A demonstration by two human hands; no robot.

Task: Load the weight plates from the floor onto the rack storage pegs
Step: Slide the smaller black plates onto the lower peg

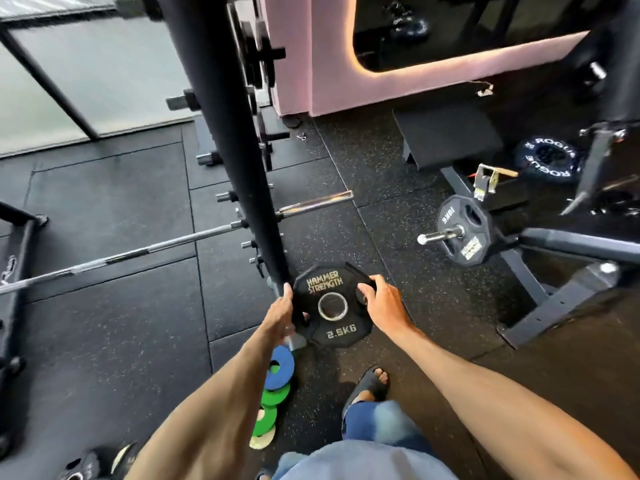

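Note:
A black 2.5 kg weight plate (pixel 337 317) marked "Hammer Strength" is held flat-faced toward me, low beside the foot of the black rack upright (pixel 239 150). My left hand (pixel 282 317) grips its left edge and my right hand (pixel 379 301) grips its right edge through a handle slot. Short storage pegs (pixel 251 244) stick out of the upright just above and left of the plate. Small blue, green and white plates (pixel 273 393) lie in a row on the floor below my left forearm.
A barbell (pixel 138 252) rests across the rack, its chrome sleeve (pixel 315 202) jutting right. A 10 kg plate (pixel 464 230) sits on a machine's peg at right, near a bench frame (pixel 554 299). A Rogue plate (pixel 547 159) lies farther back. My sandalled foot (pixel 372 384) stands on rubber floor.

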